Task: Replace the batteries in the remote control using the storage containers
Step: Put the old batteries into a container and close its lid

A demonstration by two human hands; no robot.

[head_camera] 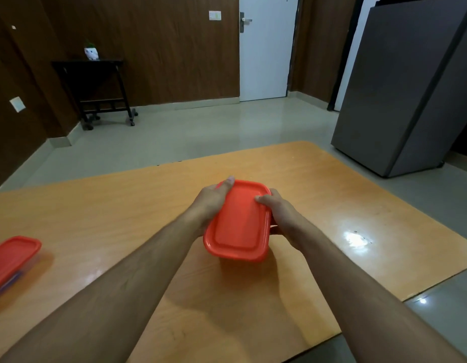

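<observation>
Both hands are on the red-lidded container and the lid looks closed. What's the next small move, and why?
Probably pry the lid up at a far corner with the left hand while the right hand steadies the container. The lid appears seated all round, neither remote nor batteries are visible, and the second container at the table's left edge is also closed.

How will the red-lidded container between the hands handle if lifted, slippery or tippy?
The container looks like smooth plastic, so probably a bit slick. It seems light for its size, contents unseen. Left hand and right hand grip opposite sides; its flat, boxy shape probably won't roll.
</observation>
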